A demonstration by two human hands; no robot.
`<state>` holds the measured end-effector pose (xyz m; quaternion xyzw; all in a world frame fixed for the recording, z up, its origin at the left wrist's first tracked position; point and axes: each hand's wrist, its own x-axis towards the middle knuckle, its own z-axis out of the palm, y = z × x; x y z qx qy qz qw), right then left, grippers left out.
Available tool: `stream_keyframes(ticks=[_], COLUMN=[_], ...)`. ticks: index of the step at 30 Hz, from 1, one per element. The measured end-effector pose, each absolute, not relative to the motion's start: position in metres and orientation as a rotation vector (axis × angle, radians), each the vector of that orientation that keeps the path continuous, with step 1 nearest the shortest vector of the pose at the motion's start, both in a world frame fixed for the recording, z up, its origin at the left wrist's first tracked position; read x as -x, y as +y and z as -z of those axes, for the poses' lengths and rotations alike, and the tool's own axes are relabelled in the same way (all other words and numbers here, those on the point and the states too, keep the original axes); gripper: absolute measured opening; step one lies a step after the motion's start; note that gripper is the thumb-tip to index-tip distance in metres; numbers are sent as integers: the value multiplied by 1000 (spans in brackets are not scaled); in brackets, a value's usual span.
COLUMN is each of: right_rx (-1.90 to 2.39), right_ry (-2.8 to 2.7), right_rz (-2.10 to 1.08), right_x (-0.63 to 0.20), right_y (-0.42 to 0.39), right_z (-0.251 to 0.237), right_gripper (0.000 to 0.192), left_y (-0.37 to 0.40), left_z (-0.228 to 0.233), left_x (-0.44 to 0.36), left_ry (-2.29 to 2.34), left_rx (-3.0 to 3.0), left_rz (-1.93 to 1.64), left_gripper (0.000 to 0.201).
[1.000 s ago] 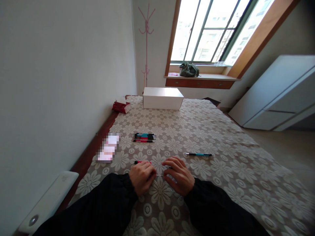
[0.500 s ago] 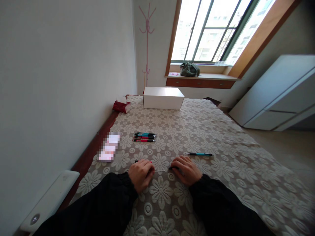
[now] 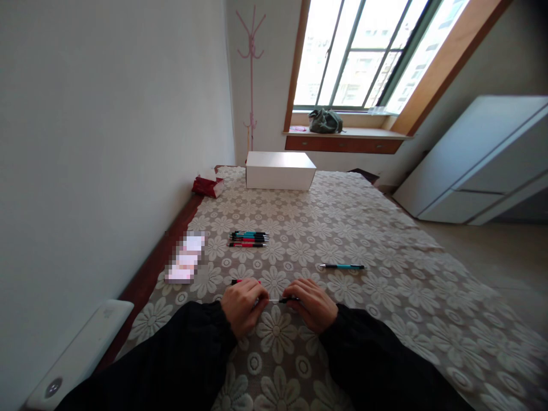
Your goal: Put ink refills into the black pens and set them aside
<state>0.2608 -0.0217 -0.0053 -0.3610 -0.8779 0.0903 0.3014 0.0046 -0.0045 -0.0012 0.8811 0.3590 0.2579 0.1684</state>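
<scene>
Holding: the left hand is closed around the red pen barrel, whose end sticks out past the knuckles; the right hand pinches a dark pen part.
Between hands: a thin pale refill spans the gap just above the tablecloth.
Doing it well: I judge both pieces should stay in line, with any push along the refill's axis so it does not bend.
Just beyond: a teal pen lies alone, right of the hands.
Farther: a row of pens lies well apart from them.
Far end: a white box.
</scene>
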Motion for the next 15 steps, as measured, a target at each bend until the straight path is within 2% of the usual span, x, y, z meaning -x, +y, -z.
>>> stream_keyframes(ticks=[5, 11, 15], right_rx=[974, 940, 904], right_ry=[-2272, -2268, -2267], right_rz=[-289, -144, -177], right_x=[-253, -249, -250], right_y=[-26, -26, -26], right_z=[9, 11, 10], right_gripper=[10, 16, 14], left_y=[-8, -6, -4], left_z=[-2, 3, 5], left_x=[-5, -5, -4], left_ry=[1007, 1025, 1040], left_rx=[-2494, -2505, -2508], left_rz=[-753, -787, -777], left_gripper=[11, 11, 11])
